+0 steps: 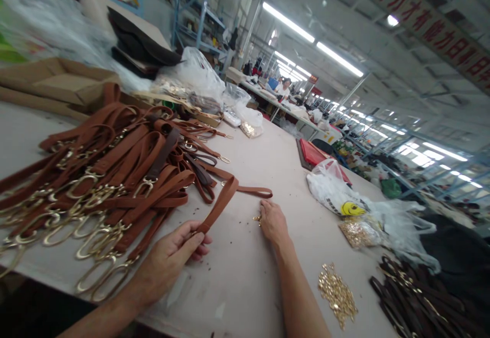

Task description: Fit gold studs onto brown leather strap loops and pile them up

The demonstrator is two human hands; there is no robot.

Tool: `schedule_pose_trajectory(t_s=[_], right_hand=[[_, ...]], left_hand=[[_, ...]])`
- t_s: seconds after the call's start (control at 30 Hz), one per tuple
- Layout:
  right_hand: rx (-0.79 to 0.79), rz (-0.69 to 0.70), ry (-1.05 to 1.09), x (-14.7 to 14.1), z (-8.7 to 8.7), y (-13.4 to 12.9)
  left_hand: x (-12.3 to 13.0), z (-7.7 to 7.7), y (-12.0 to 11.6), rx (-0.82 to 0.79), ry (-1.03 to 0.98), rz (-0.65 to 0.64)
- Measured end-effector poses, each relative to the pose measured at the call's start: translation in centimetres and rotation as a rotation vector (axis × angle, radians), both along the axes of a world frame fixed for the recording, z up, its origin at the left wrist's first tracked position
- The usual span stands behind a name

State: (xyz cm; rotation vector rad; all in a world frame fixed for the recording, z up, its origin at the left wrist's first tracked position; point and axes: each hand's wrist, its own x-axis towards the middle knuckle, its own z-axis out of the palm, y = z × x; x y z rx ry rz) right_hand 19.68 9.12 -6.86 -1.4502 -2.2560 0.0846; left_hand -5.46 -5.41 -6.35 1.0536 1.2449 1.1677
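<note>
My left hand (179, 248) is closed round the lower end of a brown leather wrist strap (222, 200), whose loop stands up above the fingers. My right hand (273, 220) rests low over the tabletop with its fingers curled together. Small gold metal pieces (257, 219) show at its fingertips; what lies under the fingers is hidden. Just beyond it another brown strap (254, 191) lies flat. To the left is a heap of brown straps (126, 159) with gold clasps, with a few darker ones among them.
A small pile of gold pieces (337, 294) lies right of my right forearm. Dark straps (413, 297) are heaped at the lower right. Plastic bags (337, 190), red folded material (316, 154) and a cardboard box (57, 80) stand around the table (245, 287). A person works far back.
</note>
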Motion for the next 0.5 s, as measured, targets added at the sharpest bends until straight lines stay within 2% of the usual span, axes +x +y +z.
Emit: schedule_pose_trajectory(t_s=[0.2, 0.33, 0.4, 0.5], right_hand=[[0.019, 0.063, 0.106, -2.8, 0.3, -4.3], [0.046, 0.005, 0.286, -3.3, 1.3, -7.6], [-0.060, -0.009, 0.473, -3.6, 1.9, -9.5], [-0.374, 0.007, 0.887, -4.8, 2.5, -12.4]], left_hand=[[-0.5, -0.1, 0.1, 0.014, -0.046, -0.036], [-0.2, 0.4, -0.6, 0.007, -0.129, -0.095], [0.1, 0.6, -1.1, -0.030, -0.198, -0.109], [0.7, 0.8, -1.8, -0.072, -0.279, -0.136]])
